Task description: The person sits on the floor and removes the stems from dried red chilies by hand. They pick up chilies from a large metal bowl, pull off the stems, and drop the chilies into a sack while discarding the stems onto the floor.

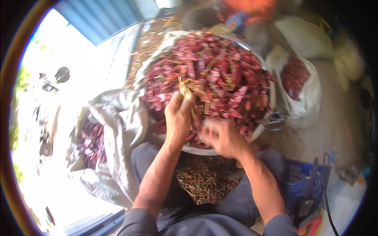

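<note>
My left hand (pixel 178 113) is closed around a small bunch of dry, straw-coloured stalks (pixel 184 85), whose tips stick up past the thumb. To its right is my right hand (pixel 221 137), blurred, with its fingers curled over the near edge of the heap. A bit of red shows at its fingertips, but I cannot tell whether it is held. Both hands are above a wide, round basin (pixel 203 151) piled with dried red chili peppers (pixel 218 70). Pale stems are mixed among the peppers.
Left stands a white woven sack (pixel 124 124) with dark red peppers (pixel 93 144). Another open sack (pixel 313 97) of peppers is at right, near a metal tool (pixel 274 121) resembling scissors. A blue plastic basket (pixel 304 180) sits by my right knee. Opposite is a person in orange (pixel 251 10).
</note>
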`<action>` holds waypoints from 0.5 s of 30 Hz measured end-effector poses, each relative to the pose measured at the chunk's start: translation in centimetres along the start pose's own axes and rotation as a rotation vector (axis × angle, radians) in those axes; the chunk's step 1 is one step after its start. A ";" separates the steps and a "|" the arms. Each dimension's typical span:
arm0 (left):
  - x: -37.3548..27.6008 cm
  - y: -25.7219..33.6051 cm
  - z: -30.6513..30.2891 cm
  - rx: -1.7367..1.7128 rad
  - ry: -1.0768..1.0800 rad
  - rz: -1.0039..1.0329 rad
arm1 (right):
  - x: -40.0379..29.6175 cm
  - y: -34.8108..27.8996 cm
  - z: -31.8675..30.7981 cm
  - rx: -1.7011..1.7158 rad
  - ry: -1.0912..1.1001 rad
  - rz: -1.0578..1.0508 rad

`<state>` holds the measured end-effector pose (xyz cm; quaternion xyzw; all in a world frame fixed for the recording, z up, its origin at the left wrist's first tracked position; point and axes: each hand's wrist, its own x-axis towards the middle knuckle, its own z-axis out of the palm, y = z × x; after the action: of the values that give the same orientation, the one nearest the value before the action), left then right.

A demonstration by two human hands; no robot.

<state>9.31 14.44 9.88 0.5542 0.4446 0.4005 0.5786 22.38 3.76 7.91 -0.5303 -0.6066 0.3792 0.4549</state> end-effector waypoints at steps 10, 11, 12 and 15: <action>-11.7 -7.6 -6.0 0.506 -0.415 0.155 | -10.2 -12.9 7.2 0.409 0.569 -0.089; -13.1 -8.0 -6.0 0.582 -0.397 0.382 | -8.4 -15.1 7.1 0.603 0.592 -0.201; -14.5 -9.7 -5.6 0.545 -0.366 0.525 | -6.9 -15.6 7.7 0.425 0.595 -0.321; -16.8 -11.5 -4.6 0.818 -0.533 0.508 | 2.2 -18.8 13.3 0.025 0.206 -0.578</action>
<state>-0.22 -1.04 -0.34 0.9062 0.2542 0.1678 0.2935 4.05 3.44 21.97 -0.3660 -0.6784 0.1859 0.6093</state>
